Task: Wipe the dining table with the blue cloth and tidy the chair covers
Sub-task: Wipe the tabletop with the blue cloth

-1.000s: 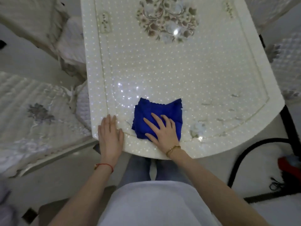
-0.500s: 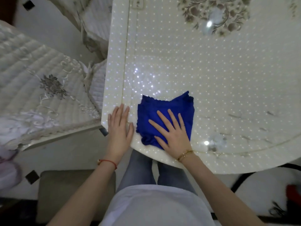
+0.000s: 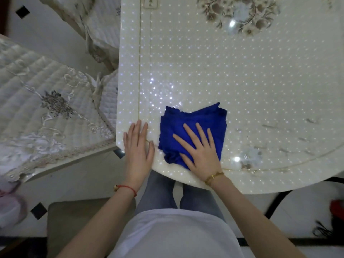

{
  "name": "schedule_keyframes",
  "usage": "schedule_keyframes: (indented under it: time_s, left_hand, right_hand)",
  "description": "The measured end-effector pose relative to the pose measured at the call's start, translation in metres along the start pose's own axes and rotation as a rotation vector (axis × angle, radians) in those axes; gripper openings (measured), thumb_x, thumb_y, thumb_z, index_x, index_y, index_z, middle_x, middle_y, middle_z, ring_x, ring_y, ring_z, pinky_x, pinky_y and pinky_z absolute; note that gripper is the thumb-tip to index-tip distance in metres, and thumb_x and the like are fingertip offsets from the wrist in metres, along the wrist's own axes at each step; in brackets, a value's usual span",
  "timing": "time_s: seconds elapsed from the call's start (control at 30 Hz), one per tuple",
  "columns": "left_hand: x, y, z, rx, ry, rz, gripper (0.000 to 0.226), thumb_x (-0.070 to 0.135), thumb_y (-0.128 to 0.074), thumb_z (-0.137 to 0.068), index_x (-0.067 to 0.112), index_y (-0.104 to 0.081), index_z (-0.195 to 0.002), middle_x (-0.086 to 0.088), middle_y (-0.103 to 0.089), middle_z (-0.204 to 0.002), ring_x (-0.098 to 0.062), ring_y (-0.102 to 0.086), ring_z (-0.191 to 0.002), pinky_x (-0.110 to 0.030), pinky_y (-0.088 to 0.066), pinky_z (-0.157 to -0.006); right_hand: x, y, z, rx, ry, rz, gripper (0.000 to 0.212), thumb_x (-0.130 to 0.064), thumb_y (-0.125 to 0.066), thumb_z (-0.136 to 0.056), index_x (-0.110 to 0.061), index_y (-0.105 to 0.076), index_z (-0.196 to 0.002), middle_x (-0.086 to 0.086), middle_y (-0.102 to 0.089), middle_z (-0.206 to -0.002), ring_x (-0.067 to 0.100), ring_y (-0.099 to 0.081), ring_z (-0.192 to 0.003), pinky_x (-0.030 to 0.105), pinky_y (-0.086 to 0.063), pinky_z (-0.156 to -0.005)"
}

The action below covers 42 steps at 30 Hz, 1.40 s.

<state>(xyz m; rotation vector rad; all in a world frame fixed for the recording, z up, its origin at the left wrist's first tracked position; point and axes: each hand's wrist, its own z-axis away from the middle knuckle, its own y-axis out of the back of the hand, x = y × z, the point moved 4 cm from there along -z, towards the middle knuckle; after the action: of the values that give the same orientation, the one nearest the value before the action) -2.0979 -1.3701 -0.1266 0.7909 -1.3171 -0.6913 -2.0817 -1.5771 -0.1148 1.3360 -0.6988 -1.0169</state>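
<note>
The cloth [image 3: 193,131], blue and folded into a rumpled pad, lies on the table [image 3: 242,81] near its near edge, close to the near-left corner. The right hand [image 3: 200,148] lies flat on the cloth, fingers straight and spread, palm over the cloth's near part; its grip is released, pressing rather than grasping. A gold bracelet [image 3: 214,177] circles that wrist just past the table's edge. The left hand [image 3: 138,146] rests flat on the bare table at the near-left corner, just beside the cloth and not touching it, fingers straight and together, grip released and holding nothing. A red string [image 3: 128,188] sits on that wrist. The table is cream with a grid of small bright dots, a thin gold line running inside its edges, and a brown floral motif [image 3: 240,14] toward its far side; faint grey marks show to the right of the cloth. Beyond the left edge stands a chair under a quilted, embroidered cover [image 3: 46,112], its corner just beside the table's near-left corner. A second covered chair [image 3: 100,21] stands farther along the left edge. Below the near edge are the person's grey trousers and white top.
</note>
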Motion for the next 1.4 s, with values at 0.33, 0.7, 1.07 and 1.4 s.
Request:
schedule_keyframes:
  time_s: [0.33, 0.7, 1.07, 1.4]
  left_hand:
    - [0.009, 0.001, -0.001, -0.001, 0.026, -0.05, 0.056, 0.015, -0.043, -0.097, 0.012, -0.027, -0.151, -0.007, -0.02, -0.161, -0.02, -0.008, -0.151, -0.048, -0.003, -0.125]
    - [0.035, -0.015, -0.006, -0.135, -0.19, -0.158, 0.058, 0.023, -0.039, -0.098, 0.01, -0.023, -0.153, -0.006, -0.019, -0.161, -0.021, -0.01, -0.151, -0.052, -0.012, -0.123]
    - [0.046, -0.017, -0.004, -0.13, -0.199, -0.155, 0.056, 0.021, -0.04, -0.097, 0.009, -0.029, -0.15, -0.007, -0.024, -0.159, -0.022, -0.013, -0.151, -0.052, -0.013, -0.123]
    - [0.17, -0.08, 0.02, -0.225, -0.371, -0.16, 0.054, 0.026, -0.038, -0.099, 0.013, -0.028, -0.15, -0.004, -0.022, -0.16, -0.021, -0.012, -0.151, -0.047, -0.009, -0.124]
  right_hand:
    - [0.064, 0.013, -0.067, 0.141, -0.537, -0.057, 0.055, -0.055, -0.03, -0.096, -0.04, -0.021, -0.148, 0.002, -0.014, -0.16, 0.034, -0.01, -0.147, 0.055, -0.007, -0.118]
    - [0.079, 0.008, 0.056, 0.121, -0.499, -0.122, 0.062, -0.056, -0.043, -0.092, -0.035, -0.027, -0.148, 0.014, -0.005, -0.16, 0.03, -0.01, -0.147, 0.05, -0.015, -0.117]
    - [0.038, 0.005, 0.029, 0.223, -0.283, 0.011, 0.05, -0.04, -0.048, -0.091, -0.035, -0.041, -0.141, 0.004, -0.055, -0.131, 0.025, -0.046, -0.108, 0.04, -0.04, -0.088]
    - [0.195, 0.049, 0.156, 0.48, -0.692, 0.008, 0.043, -0.036, -0.052, -0.095, -0.027, -0.05, -0.137, 0.015, -0.055, -0.125, 0.035, -0.053, -0.098, 0.041, -0.039, -0.084]
